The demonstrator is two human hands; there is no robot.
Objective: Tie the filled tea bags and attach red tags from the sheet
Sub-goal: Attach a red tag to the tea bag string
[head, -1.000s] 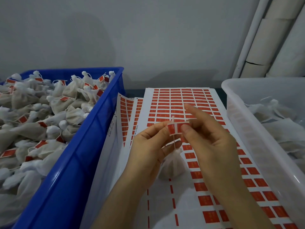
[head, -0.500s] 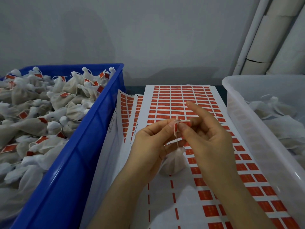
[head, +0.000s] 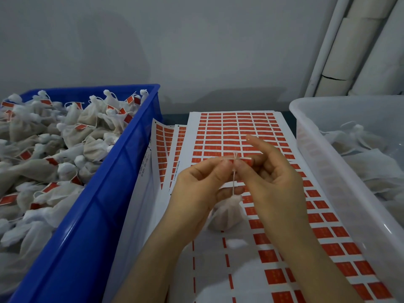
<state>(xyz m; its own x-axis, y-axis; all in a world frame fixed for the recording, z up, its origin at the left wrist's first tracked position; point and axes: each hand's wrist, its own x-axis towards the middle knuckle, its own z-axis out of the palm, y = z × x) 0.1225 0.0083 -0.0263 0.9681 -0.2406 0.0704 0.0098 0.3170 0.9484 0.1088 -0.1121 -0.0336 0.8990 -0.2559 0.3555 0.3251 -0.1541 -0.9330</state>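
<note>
A small white filled tea bag (head: 227, 213) hangs by its string (head: 234, 184) above the sheet of red tags (head: 236, 132). My left hand (head: 201, 189) and my right hand (head: 271, 178) meet at the string's top end. Both pinch a red tag (head: 246, 161) folded flat around the string, seen edge-on, with the string's knot sticking up between the fingertips. My right index finger points up and away, free of the tag.
A blue crate (head: 105, 204) on the left is heaped with tied, tagged bags. A clear white bin (head: 323, 171) on the right holds untagged bags. More tag sheets (head: 164, 149) lie fanned under the top sheet. A grey wall stands behind, with white pipes at the far right.
The red tag faced me open a second ago; it is now folded shut over the string. Both hands sit slightly higher in view, and the bag hangs as before.
</note>
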